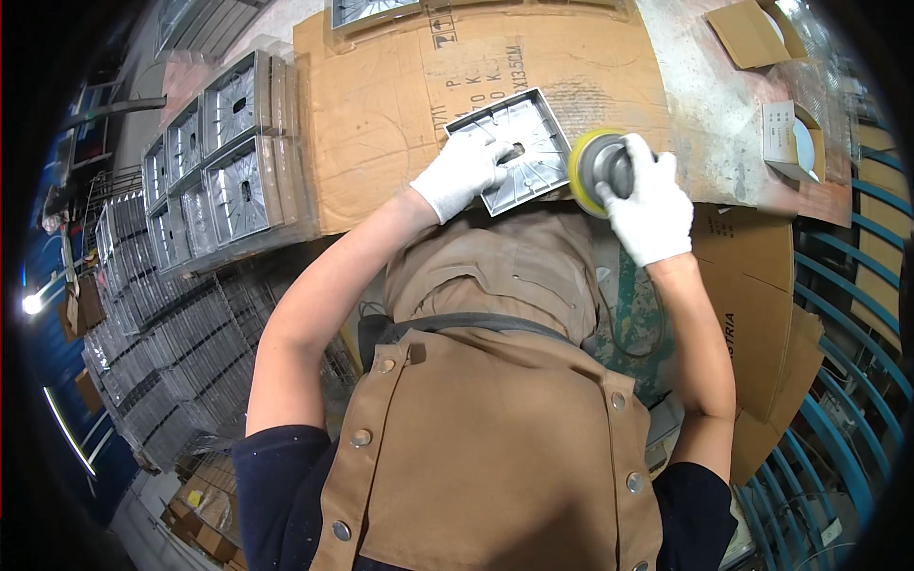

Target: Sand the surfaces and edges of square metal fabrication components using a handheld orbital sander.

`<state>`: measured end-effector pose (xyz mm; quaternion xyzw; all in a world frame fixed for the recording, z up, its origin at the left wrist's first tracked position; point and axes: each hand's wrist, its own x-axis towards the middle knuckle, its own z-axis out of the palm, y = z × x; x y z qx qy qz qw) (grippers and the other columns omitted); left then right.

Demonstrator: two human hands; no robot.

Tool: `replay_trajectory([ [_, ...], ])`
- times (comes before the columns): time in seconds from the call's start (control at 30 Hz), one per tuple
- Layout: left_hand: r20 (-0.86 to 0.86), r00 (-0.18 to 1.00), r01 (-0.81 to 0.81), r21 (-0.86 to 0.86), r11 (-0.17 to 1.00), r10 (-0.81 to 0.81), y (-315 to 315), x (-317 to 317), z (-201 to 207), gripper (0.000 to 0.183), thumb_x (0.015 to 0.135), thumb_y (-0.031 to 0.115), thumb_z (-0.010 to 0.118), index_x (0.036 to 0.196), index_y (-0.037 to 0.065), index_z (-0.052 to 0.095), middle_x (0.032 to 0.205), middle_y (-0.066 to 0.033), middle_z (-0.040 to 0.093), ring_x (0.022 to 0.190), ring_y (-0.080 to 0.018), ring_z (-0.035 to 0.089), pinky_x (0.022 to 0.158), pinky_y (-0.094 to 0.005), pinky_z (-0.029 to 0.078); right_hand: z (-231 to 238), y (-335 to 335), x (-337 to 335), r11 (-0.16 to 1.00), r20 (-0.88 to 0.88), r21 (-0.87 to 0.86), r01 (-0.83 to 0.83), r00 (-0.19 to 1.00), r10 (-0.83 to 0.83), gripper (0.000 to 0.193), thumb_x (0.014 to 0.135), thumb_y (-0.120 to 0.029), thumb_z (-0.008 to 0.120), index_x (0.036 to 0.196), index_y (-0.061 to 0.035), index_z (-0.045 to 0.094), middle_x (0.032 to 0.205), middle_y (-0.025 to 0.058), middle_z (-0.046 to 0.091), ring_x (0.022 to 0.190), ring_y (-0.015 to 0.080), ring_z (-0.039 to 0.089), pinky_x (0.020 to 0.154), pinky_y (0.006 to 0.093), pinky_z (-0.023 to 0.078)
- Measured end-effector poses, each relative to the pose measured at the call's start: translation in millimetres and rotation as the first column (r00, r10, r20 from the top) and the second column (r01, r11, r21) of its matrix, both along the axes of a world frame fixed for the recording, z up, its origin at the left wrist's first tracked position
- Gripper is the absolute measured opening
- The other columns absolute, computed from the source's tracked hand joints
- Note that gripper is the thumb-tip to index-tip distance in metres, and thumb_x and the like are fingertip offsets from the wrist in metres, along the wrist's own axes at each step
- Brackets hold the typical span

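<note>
One near-square metal tray (541,143), askew at the near edge of the table (705,124), ribbed face up, long axis indistinct; left grip (462,178) clasps it; right grip (653,205) grasps one yellow-rimmed sander (602,167).

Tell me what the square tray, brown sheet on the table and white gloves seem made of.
Square tray: probably cast metal, given its silver-grey sheen and ribs; painted plastic remains possible.
Brown sheet: probably matte cardboard, from its tan colour and printed marks.
White gloves: apparently knit fabric, matte, hugging the fingers.
</note>
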<state>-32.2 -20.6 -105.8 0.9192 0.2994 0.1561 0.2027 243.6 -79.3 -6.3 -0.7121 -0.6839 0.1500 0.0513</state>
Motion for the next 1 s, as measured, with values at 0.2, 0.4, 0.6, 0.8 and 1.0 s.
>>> replay_trajectory([
  [0.2, 0.087, 0.996, 0.02, 0.05, 0.999, -0.024, 7.0, 0.4, 7.2, 0.015, 0.078, 0.012, 0.067, 0.09, 0.003, 0.072, 0.114, -0.0168, 0.07, 0.106, -0.035, 0.065, 0.09, -0.04, 0.053, -7.0, 16.9, 37.4, 0.982, 0.045, 0.014, 0.188, 0.981, -0.188, 0.071, 0.082, -0.033, 0.08, 0.144, -0.0223, 0.047, 0.121, 0.0212, 0.056, 0.102, 0.0429, 0.066, 0.09, 0.0482, 0.054],
  [0.4, 0.53, 0.828, -0.105, -0.173, 0.979, 0.182, -5.5, 1.9, 47.7, 0.009, 0.086, 0.006, 0.059, 0.088, 0.002, 0.067, 0.091, -0.02, 0.068, 0.081, -0.0254, 0.068, 0.068, -0.0363, 0.055, 2.0, 6.8, 48.4, 0.931, -0.139, 0.127, 0.342, 0.935, -0.325, 0.078, 0.072, -0.028, 0.088, 0.141, -0.0157, 0.053, 0.132, 0.016, 0.061, 0.118, 0.035, 0.063, 0.101, 0.0437, 0.051],
  [0.6, 0.37, 0.504, -0.001, -0.903, 0.429, 0.781, -42.6, -9.6, -0.6, 0.023, 0.089, 0.001, 0.062, 0.111, 0.003, 0.065, 0.102, -0.0057, 0.068, 0.088, -0.0129, 0.066, 0.072, -0.0271, 0.055, 36.7, 12.9, 38.9, 0.933, -0.226, 0.182, 0.31, 0.937, -0.267, 0.078, 0.07, -0.024, 0.089, 0.139, -0.0116, 0.054, 0.131, 0.0157, 0.063, 0.119, 0.0336, 0.062, 0.102, 0.0431, 0.05],
  [0.8, 0.297, 0.328, 0.339, -0.923, 0.182, 0.897, -47.8, -13.1, -8.1, 0.034, 0.081, -0.006, 0.072, 0.113, 0.001, 0.066, 0.107, -0.0047, 0.068, 0.094, -0.0125, 0.065, 0.077, -0.0264, 0.054, 79.0, 23.9, 4.4, 0.975, -0.156, 0.219, 0.036, 0.988, -0.002, 0.077, 0.072, -0.022, 0.087, 0.14, -0.0104, 0.053, 0.127, 0.0179, 0.063, 0.116, 0.0347, 0.063, 0.1, 0.0422, 0.051],
  [1.0, 0.379, 0.618, -0.13, -0.815, 0.564, 0.689, -46.4, -4.5, 15.4, 0.019, 0.082, -0.001, 0.074, 0.099, 0.002, 0.067, 0.098, -0.0062, 0.068, 0.087, -0.014, 0.064, 0.075, -0.0263, 0.052, 105.6, 35.1, -40.9, 0.982, -0.072, 0.117, -0.145, 0.985, 0.154, 0.072, 0.077, -0.022, 0.084, 0.141, -0.015, 0.051, 0.119, 0.0192, 0.061, 0.103, 0.0375, 0.066, 0.09, 0.0437, 0.055],
])
